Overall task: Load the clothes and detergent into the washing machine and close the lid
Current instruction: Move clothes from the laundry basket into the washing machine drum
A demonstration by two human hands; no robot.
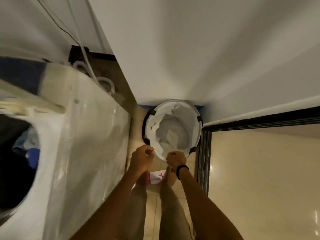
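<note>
A white top-loading washing machine [83,135] fills the left side, blurred by motion. Its drum opening [10,179] is uncovered, with dark and blue clothes [32,156] inside. A round white laundry basket [190,116] stands on the floor against the wall, with white cloth [170,134] in its bottom. My left hand [141,160] and my right hand [175,160] are both at the basket's near rim. The fingers of both are curled round the rim's edge. A black band sits on my right wrist.
Hoses and a cable [86,66] run down behind the machine. A dark door frame [205,153] stands right of the basket, with glossy tiled floor [259,179] beyond. A pink and white item [156,178] lies on the floor by my feet.
</note>
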